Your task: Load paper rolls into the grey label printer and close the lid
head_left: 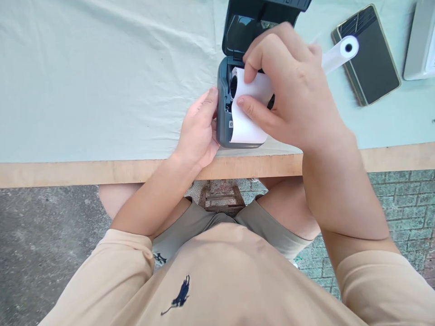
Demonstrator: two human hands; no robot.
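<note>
A dark grey portable label printer (222, 122) lies near the table's front edge with its lid (234, 34) flipped up. Inside sits a roll of white paper (249, 120), its loose end hanging forward over the printer's front. My left hand (200, 129) grips the printer's left side, the thumb along its wall. From the right, my right hand (288, 81) reaches over the compartment. Its thumb presses on the paper and its fingers curl at the top of the roll. The right part of the roll is hidden behind this hand.
To the right, another white paper roll (340, 52) lies against a dark smartphone (372, 63). A grey-white object (419, 50) is cut off at the right edge. Pale cloth (102, 81) covers the table, whose wooden edge (68, 173) runs above my lap.
</note>
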